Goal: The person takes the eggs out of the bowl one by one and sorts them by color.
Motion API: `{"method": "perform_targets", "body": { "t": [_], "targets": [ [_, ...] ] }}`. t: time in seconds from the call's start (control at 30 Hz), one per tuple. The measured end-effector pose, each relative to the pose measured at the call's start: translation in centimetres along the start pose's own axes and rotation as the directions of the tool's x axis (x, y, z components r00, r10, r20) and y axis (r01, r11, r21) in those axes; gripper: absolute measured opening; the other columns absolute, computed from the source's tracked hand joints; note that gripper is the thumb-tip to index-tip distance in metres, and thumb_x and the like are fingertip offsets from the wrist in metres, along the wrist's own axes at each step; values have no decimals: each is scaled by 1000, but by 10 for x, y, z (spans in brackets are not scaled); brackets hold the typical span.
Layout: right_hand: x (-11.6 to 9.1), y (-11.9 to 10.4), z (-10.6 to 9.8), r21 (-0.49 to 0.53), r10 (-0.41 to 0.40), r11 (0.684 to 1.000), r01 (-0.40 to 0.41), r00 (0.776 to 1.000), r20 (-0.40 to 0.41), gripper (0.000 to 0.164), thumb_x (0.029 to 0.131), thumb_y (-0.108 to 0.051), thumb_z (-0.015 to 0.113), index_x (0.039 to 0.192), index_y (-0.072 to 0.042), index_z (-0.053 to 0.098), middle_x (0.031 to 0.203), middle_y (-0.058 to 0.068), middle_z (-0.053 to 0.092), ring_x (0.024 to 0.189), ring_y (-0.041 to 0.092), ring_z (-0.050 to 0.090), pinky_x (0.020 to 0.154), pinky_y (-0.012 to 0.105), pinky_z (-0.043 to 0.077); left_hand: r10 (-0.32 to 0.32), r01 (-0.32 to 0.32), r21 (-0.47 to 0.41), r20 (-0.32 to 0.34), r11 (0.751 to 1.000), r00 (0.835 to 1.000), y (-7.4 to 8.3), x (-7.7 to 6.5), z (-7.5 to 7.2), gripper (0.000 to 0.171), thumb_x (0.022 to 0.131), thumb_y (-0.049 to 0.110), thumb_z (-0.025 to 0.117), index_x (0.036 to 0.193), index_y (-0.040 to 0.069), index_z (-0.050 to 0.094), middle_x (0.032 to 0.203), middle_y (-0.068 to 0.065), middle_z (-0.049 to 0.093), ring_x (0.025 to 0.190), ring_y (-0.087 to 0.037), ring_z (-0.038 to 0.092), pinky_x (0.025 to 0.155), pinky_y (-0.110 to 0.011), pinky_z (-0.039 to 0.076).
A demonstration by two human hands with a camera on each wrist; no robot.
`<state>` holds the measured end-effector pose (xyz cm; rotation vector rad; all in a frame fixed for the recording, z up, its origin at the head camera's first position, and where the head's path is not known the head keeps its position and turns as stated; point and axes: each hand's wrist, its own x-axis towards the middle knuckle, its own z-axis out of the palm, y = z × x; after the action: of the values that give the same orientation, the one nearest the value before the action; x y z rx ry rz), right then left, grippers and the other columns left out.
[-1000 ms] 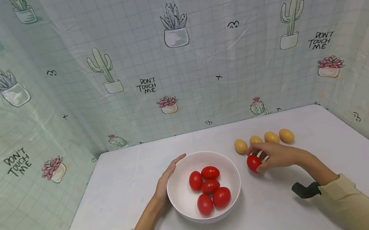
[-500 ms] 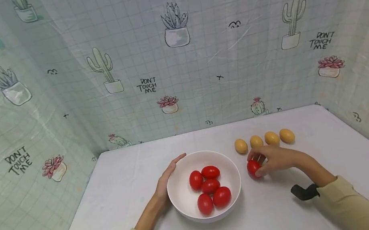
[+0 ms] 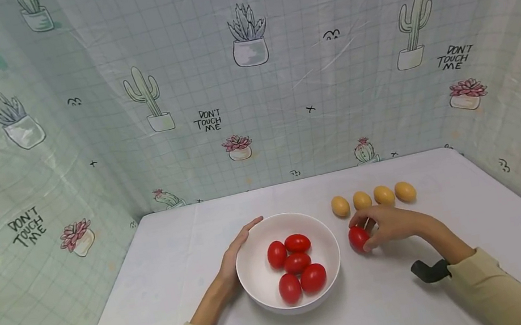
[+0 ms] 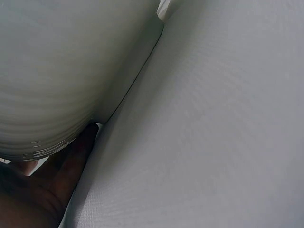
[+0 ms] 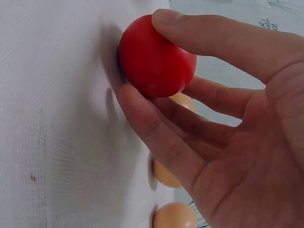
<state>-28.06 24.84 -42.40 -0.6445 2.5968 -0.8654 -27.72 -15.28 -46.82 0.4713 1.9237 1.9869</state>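
In the head view a white bowl [image 3: 254, 278] stands mid-table with several red eggs [image 3: 297, 263] inside. My left hand [image 3: 232, 262] rests along the bowl's left side, its fingers stretched up to the rim. From the left wrist, that hand [image 4: 52, 190] shows darkly against the bowl's outer wall [image 4: 52, 71]. To the right of the bowl, my right hand [image 3: 388, 222] pinches one red egg [image 3: 358, 239] between thumb and fingers. The right wrist view has this egg [image 5: 154, 59] close to the tabletop; whether it touches I cannot tell.
Several yellow eggs [image 3: 384, 195] lie in a row behind my right hand, near the back of the white table [image 3: 171, 246]. A patterned curtain [image 3: 203, 68] with cactus drawings hangs behind the table and on both sides.
My right hand and its red egg have moved slightly toward me and down since a second ago, then stayed nearly still. My left hand and the bowl keep their place.
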Motion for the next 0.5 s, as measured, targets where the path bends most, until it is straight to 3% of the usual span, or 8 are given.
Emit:
{"method": "perform_targets", "body": {
  "t": [0.5],
  "targets": [
    [-2, 1, 1, 11, -4, 1000, 4, 1000, 9, 54, 81, -20, 85, 130, -10, 64, 116, 5, 67, 105, 20, 63, 84, 31, 59, 0, 0, -15, 6, 1000, 1000, -1, 0, 0, 53, 112, 45, 17, 160, 31, 35, 163, -5, 42, 146, -29, 47, 104, -27, 54]
  ]
}}
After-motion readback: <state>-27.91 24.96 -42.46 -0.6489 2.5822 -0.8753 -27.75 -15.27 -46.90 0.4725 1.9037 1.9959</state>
